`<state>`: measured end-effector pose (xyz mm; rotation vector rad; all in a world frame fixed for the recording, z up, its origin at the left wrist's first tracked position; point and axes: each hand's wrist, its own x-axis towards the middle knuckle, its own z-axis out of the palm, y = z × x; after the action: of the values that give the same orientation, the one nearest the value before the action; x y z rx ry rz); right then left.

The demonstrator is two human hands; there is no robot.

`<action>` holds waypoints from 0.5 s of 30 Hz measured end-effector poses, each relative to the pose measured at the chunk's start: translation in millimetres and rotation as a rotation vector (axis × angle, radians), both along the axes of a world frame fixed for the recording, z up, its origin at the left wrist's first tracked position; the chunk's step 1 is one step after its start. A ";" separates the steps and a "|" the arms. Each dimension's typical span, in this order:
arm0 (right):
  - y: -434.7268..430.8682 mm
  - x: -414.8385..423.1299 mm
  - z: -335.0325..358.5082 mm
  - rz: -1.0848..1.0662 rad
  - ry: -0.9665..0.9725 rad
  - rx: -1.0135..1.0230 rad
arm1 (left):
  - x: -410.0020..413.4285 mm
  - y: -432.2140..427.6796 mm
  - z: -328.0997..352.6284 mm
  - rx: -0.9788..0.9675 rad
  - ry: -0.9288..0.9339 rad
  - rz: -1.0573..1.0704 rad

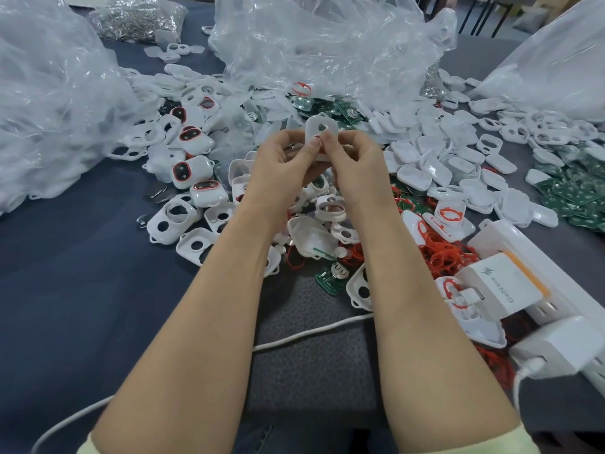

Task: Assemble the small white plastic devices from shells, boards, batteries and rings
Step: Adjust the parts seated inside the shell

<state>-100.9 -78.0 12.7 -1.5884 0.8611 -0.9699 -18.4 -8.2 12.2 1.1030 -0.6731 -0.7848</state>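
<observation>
You hold one white shell (319, 131) over the parts pile.
Near right, a charger (501, 290) stands just beside red rings (448, 253). At mid-bench your left hand (278, 162) and right hand (352, 165) each hold a pinching grip on it, upright above loose shells (412, 175) on the bench (82, 290). Green boards (573, 191) lie right; clear bags (327, 44) stand far.

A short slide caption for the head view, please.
Left hand and right hand pinch a white shell amid loose shells, boards, rings.

"GaN" beside a lightning mark on the white charger (501, 290)
</observation>
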 end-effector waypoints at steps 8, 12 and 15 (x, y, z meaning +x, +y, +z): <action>2.4 -11.1 13.4 0.073 -0.095 -0.061 | 8.2 6.1 12.8 0.164 0.109 0.082; 9.8 -5.3 15.0 0.019 0.162 -0.403 | 14.8 8.9 20.4 0.236 0.057 0.071; 15.6 3.2 16.7 0.046 0.298 -0.523 | 14.9 11.7 22.2 0.236 -0.028 0.100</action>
<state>-97.7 -62.4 29.4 -2.2330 0.8030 -0.9897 -3.5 3.5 34.4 1.3537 -0.5542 -0.7775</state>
